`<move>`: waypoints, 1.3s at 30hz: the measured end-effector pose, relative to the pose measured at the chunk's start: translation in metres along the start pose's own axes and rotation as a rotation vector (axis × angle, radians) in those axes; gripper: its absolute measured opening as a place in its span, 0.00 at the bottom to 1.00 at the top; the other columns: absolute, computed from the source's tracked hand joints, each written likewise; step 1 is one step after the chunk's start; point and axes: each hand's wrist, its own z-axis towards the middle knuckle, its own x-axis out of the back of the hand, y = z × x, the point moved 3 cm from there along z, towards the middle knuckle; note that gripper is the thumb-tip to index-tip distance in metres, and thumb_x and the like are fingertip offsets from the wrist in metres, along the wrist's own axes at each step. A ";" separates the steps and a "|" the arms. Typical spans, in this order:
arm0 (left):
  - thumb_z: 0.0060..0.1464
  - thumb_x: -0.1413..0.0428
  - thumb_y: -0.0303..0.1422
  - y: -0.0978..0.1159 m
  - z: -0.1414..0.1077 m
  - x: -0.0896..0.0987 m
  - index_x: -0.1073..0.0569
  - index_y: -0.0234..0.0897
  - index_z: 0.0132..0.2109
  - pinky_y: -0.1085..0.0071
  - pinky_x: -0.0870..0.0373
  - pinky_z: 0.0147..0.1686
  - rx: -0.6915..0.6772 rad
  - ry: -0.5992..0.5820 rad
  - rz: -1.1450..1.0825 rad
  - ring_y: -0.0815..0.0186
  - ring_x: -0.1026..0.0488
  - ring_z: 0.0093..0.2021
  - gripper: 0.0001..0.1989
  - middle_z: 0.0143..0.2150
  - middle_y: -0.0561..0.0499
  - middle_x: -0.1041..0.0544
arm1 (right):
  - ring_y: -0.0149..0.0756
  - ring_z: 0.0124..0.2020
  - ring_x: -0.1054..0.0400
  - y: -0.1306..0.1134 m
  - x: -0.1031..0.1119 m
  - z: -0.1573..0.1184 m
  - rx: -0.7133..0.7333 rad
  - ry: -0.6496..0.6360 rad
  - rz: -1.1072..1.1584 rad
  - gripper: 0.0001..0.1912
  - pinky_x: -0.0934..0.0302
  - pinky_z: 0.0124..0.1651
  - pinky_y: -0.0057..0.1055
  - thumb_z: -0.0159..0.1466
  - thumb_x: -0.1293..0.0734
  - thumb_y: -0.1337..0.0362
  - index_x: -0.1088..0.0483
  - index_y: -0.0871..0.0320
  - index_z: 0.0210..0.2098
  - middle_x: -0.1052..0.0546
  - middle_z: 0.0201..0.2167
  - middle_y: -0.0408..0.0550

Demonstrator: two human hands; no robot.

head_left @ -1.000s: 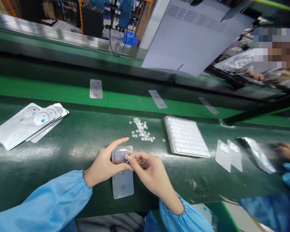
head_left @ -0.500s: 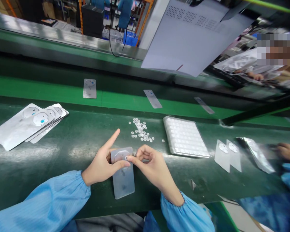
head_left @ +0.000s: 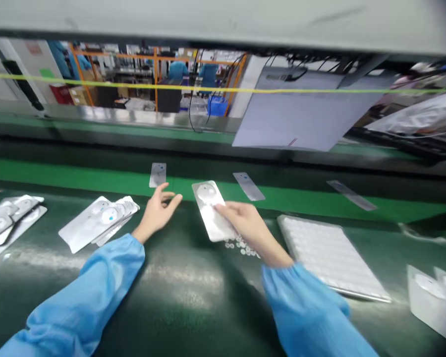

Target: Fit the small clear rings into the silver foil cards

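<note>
My right hand (head_left: 241, 215) grips a silvery flat panel (head_left: 211, 218) with a round ring near its top, held raised over the bench. My left hand (head_left: 158, 210) has its fingers apart and holds nothing; it reaches forward, just below a small panel (head_left: 158, 174) on the green strip. Partly hidden under the held panel and my right hand lie several small clear rings (head_left: 245, 248). To the left of my left hand, a fanned stack of similar panels (head_left: 87, 225) rests on the bench.
Another panel stack (head_left: 13, 220) lies far left. A white gridded tray (head_left: 327, 253) sits right of my right hand. More panels (head_left: 249, 186) lie on the green strip (head_left: 193, 191). Two upright-looking panels (head_left: 429, 297) are at the right edge. A yellow cord (head_left: 215, 89) crosses above.
My hands have separated. My right hand has lifted the panel forward, over the rings; my left hand has let it go and moved forward. The view has tilted up and turned.
</note>
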 end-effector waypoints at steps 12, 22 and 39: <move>0.41 0.29 0.47 0.013 0.144 0.045 0.48 0.11 0.69 0.37 0.38 0.56 0.286 0.198 0.470 0.26 0.34 0.62 0.61 0.56 0.12 0.29 | 0.46 0.44 0.23 0.033 -0.016 -0.010 0.129 0.107 -0.168 0.26 0.29 0.43 0.39 0.67 0.34 0.44 0.21 0.61 0.47 0.18 0.44 0.57; 0.57 0.37 0.45 0.023 -0.057 -0.041 0.27 0.32 0.55 0.59 0.24 0.50 0.034 -0.525 -0.291 0.53 0.21 0.51 0.25 0.51 0.39 0.19 | 0.33 0.26 0.29 0.050 -0.040 -0.048 0.044 -0.112 0.288 0.32 0.37 0.24 0.25 0.65 0.34 0.38 0.25 0.62 0.47 0.22 0.31 0.50; 0.47 0.30 0.35 0.004 -0.107 -0.063 0.26 0.33 0.59 0.63 0.22 0.45 0.419 -0.391 -0.927 0.52 0.17 0.46 0.32 0.49 0.37 0.17 | 0.31 0.21 0.32 0.060 -0.041 -0.089 -0.021 -0.247 0.134 0.22 0.38 0.23 0.25 0.70 0.36 0.45 0.28 0.59 0.33 0.26 0.24 0.45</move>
